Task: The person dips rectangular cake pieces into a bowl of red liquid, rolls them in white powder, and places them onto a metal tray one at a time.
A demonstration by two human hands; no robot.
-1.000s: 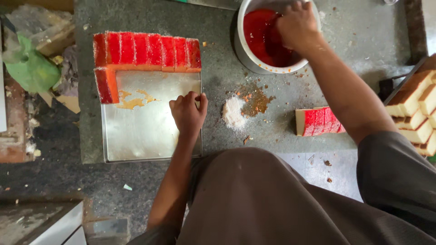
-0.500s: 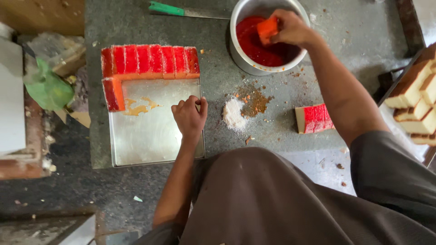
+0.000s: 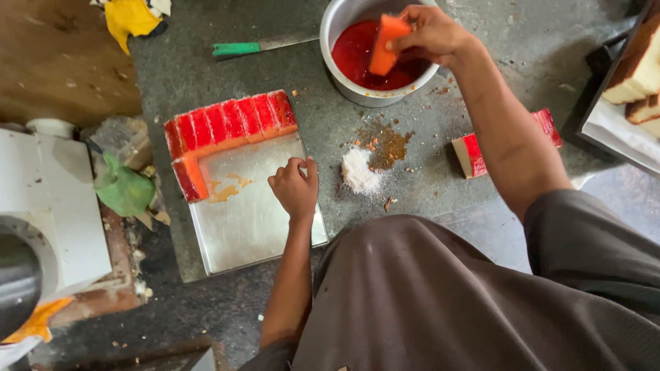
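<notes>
My right hand (image 3: pixel 433 33) holds an orange-red soaked cake slice (image 3: pixel 383 45) over a metal bowl (image 3: pixel 344 65) of red syrup at the top of the dark stone counter. My left hand (image 3: pixel 295 187), fingers curled, rests on the right edge of a shiny metal tray (image 3: pixel 258 220). A row of red-coated cake slices (image 3: pixel 230 122) lines the tray's far edge, and two more slices (image 3: pixel 189 177) run down its left side.
A block of red-topped cake slices (image 3: pixel 471 152) lies right of centre, partly behind my right arm. White powder (image 3: pixel 359 172) and brown crumbs (image 3: pixel 388 143) sit between tray and bowl. A green-handled knife (image 3: pixel 265 46) lies at the top. Plain cake slices (image 3: pixel 636 75) fill a tray at the right. A white machine (image 3: pixel 48 220) stands left.
My right hand has lifted a soaked cake slice out of the red syrup and holds it above the bowl. My left hand has stayed on the tray's edge.
</notes>
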